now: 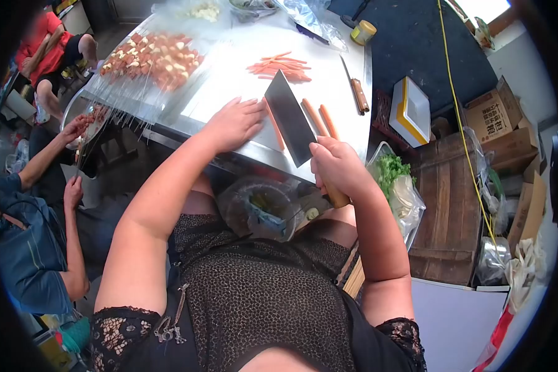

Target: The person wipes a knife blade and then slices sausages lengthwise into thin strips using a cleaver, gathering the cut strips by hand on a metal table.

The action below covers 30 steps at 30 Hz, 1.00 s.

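My right hand (335, 164) is closed around the handle of a cleaver (289, 118), whose broad dark blade is tilted over the metal table (229, 68). My left hand (239, 123) lies on the table near its front edge, fingers stretched out. Its fingertips are by a long reddish sausage (274, 126), partly hidden behind the blade; whether they touch it I cannot tell. Two more sausages (329, 120) lie right of the blade. Beyond it is a small heap of sausage strips (280, 66).
Many skewers of red and white pieces (152, 59) cover the table's left side. A wooden-handled knife (358, 93) and a jar (363, 32) lie at the right. A lined bin (260, 208) stands below. At left, a co-worker's hands (74, 155) hold skewers; another person sits behind.
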Tool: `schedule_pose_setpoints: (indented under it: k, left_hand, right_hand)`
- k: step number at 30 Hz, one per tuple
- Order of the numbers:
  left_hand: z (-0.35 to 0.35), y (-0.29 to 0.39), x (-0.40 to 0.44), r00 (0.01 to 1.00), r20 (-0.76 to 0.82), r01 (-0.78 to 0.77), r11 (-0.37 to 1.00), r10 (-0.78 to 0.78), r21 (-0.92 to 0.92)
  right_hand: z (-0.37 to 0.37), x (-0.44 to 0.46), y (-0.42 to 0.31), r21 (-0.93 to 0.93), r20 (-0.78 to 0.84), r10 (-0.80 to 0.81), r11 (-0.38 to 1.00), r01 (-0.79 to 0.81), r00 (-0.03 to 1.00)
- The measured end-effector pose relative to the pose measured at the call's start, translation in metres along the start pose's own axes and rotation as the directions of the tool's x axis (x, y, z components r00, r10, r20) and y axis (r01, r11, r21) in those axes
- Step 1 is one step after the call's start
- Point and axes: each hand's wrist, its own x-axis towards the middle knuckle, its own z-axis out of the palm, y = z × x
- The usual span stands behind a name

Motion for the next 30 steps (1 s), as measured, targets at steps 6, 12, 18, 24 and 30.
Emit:
schedule_pose_setpoints:
  k: [6, 12, 18, 24, 30]
  left_hand:
    - [-0.001, -0.001, -0.001, 1.0, -0.014, -0.018, 1.0, 0.017, -0.009]
    - [0.004, -0.002, -0.001, 0.999, -0.049, -0.012, 1.0, 0.011, -0.013]
    - [-0.002, 0.002, 0.0, 1.0, -0.018, -0.003, 1.0, 0.003, -0.024]
    - [0.0, -0.001, 0.002, 1.0, -0.004, -0.002, 1.0, 0.002, -0.023]
    - [0.001, 0.006, -0.002, 0.999, -0.041, 0.0, 0.999, -0.002, -0.04]
  right_hand:
    - [0.003, -0.001, -0.001, -0.011, 0.002, -0.018, 1.0, 0.018, 1.0]
    - [0.002, 0.001, -0.004, -0.031, 0.002, 0.012, 0.999, -0.012, 1.0]
    - [-0.007, 0.003, -0.015, -0.092, 0.026, 0.067, 0.994, -0.064, 0.997]
    - [-0.011, 0.009, -0.022, -0.122, 0.087, 0.073, 0.991, -0.062, 0.994]
    - [-0.007, 0.007, -0.026, -0.147, 0.06, 0.05, 0.988, -0.041, 0.997]
